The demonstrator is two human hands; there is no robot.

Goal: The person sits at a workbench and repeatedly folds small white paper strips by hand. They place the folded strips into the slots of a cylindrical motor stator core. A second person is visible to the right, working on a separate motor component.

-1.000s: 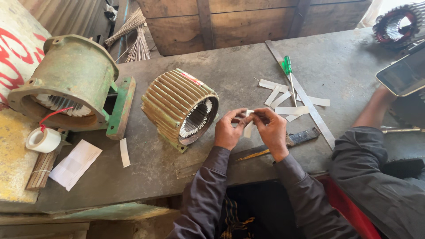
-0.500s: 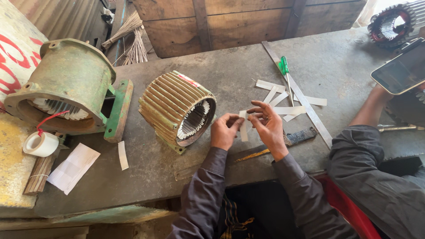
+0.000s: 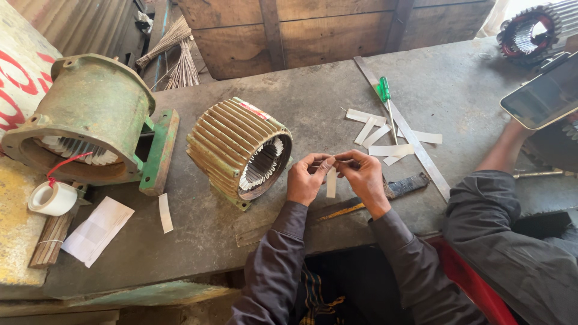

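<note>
My left hand [image 3: 307, 179] and right hand [image 3: 361, 178] pinch the top of a narrow white paper strip [image 3: 331, 181]. Horizontal a second ago, it now hangs vertically beside the ribbed brass-coloured motor stator [image 3: 238, 150], apparently folded.

Your left hand [image 3: 306, 179] and your right hand [image 3: 363, 179] meet in front of you above the grey table [image 3: 301, 96]. Both pinch the top of one white paper strip [image 3: 331, 182], which hangs down upright between them. Just left of your hands lies a ribbed motor housing [image 3: 238, 147] on its side, its open end turned to you. Farther left stands a green motor casing [image 3: 90, 117], with a roll of white tape [image 3: 53, 198] near it. Behind your hands lie more paper strips [image 3: 385, 135], a green screwdriver [image 3: 385, 99] and a long metal ruler [image 3: 409, 135]. At the right, another person's arm holds a phone [image 3: 542, 96].
</note>
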